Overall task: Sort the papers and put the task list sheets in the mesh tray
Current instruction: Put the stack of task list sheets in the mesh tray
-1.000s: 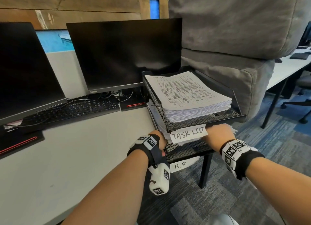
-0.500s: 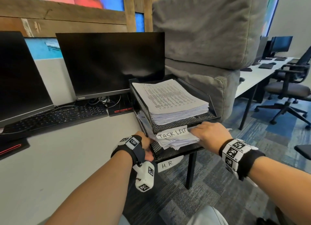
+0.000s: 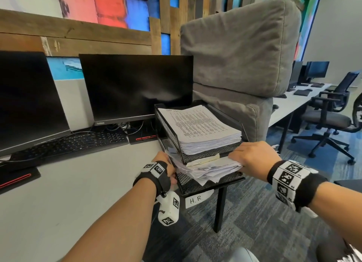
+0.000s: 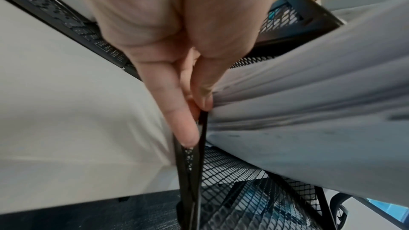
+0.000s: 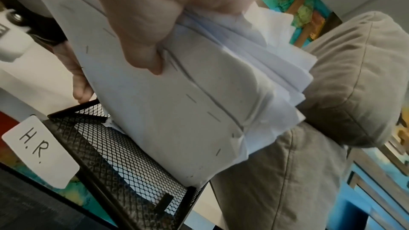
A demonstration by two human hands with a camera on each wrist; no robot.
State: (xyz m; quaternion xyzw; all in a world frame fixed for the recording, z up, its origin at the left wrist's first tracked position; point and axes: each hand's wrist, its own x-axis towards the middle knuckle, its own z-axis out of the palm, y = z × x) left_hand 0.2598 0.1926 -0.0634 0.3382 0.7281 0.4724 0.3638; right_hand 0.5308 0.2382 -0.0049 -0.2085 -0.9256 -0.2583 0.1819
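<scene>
**Loose stack drawn forward out of the lower tray**

Since half a second ago the view has tipped up and the right hand (image 3: pixel 252 157) has pulled the ragged stack (image 3: pixel 210 168) further toward the front lip, lifting its near edge; the taped label on the upper tray now lies folded flat.

Right hand: fingers over the top of the stack, thumb curled under, gripping its right front corner; the right wrist view shows the sheets fanning and bowing below the grip. Left hand (image 3: pixel 166 168): fingers pinch the left rim of the lower mesh tray (image 3: pixel 207 184), steadying it.

Stack sits in the lower tray, marked H.R. (image 3: pixel 196 200), half out, under the upper mesh tray (image 3: pixel 203 157) with its neat pile (image 3: pixel 201 128).

Handling, judged: thick, so fairly heavy; limp, edges uneven, stapled sets likely to slide apart. One corner grip looks weak; better a second hand under the left side.

Long axis runs front to back along the tray, short edge toward the person, near end tilted up.
</scene>
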